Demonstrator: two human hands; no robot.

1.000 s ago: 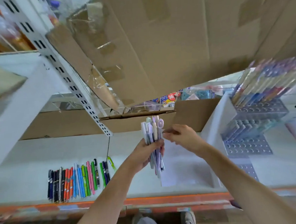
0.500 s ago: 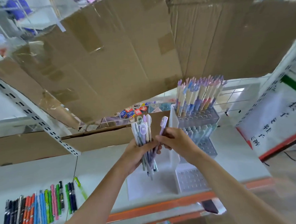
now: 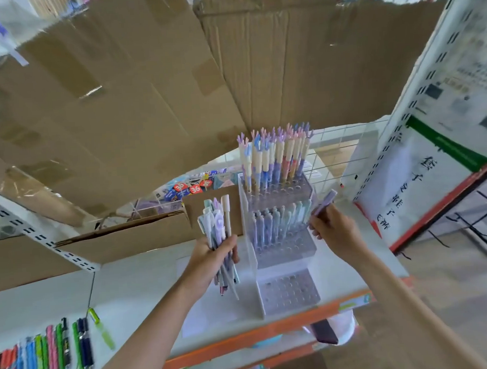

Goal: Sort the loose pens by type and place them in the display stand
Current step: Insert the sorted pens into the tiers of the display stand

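Note:
My left hand (image 3: 212,256) grips a bundle of pastel pens (image 3: 218,230), held upright just left of the display stand (image 3: 287,292). My right hand (image 3: 330,230) pinches a single lilac pen (image 3: 323,204), tilted, at the right end of the stand's middle tier. The clear stepped stand has a top tier of tall pastel pens (image 3: 274,157) and a middle tier holding a row of blue and mint pens (image 3: 278,222). Its lowest tiers show open holes.
A row of several coloured loose pens (image 3: 42,358) lies on the white shelf (image 3: 45,302) at lower left. Flattened cardboard (image 3: 175,89) hangs overhead, and a cardboard box (image 3: 127,241) stands behind. A perforated upright and a sign (image 3: 422,180) stand at right.
My right hand pulled one lilac pen out of the bundle and carried it right, to the stand's middle tier. The view swung right, so the stand now sits centre frame.

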